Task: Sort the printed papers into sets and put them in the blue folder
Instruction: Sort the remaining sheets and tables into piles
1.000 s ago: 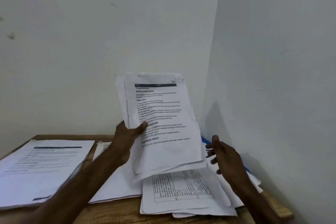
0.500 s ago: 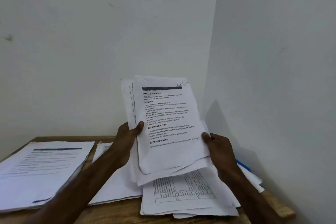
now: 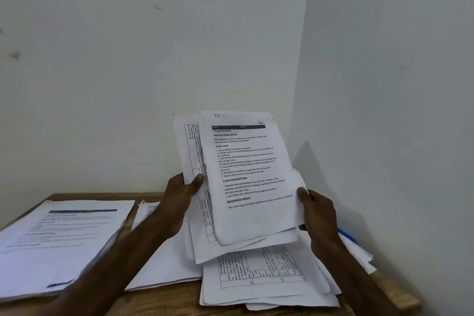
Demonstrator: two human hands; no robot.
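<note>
Currently held: one sheaf of printed papers [image 3: 246,179], raised above the table [image 3: 159,300], its long axis near upright with the top leaning a little left. The front sheet is headed "Change Bed Sheets"; a gridded sheet fans out behind it on the left.

Left hand [image 3: 179,195]: pinches the sheaf's left edge, thumb on the front, fingers behind.

Right hand [image 3: 318,213]: grips the lower right edge, thumb on the front sheet, fingers behind.

Loose pile [image 3: 261,272]: lies flat directly under the sheaf, with a gridded page on top and its edges ragged.

Sorted stacks: one large stack [image 3: 59,238] at far left and a thinner one [image 3: 164,264] beside it, partly behind the left forearm.

Blue folder [image 3: 346,235]: only a sliver shows, just right of the right hand, under the pile's sheets and close to the right-hand wall. How it lies is hidden.

Judgement: sorting is unfinished. The folder lies to the right, so the right hand is the nearer one to reach it, and the pile would have to come off it first.
</note>
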